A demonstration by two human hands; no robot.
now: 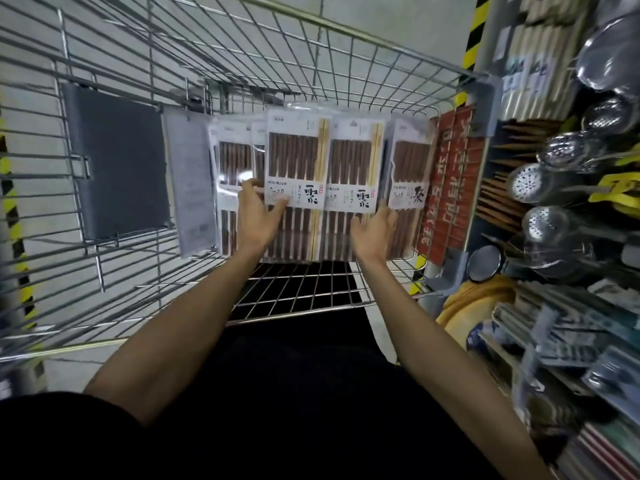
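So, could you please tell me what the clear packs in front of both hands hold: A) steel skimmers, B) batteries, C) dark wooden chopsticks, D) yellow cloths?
C: the packs standing in the wire cart show rows of dark brown sticks behind clear film, where the left hand and right hand reach with fingers spread.

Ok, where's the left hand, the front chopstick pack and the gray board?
left hand point(258, 218): head view, back of the hand.
front chopstick pack point(294, 157): head view, brown sticks above its label.
gray board point(117, 168): head view, middle of its flat face.
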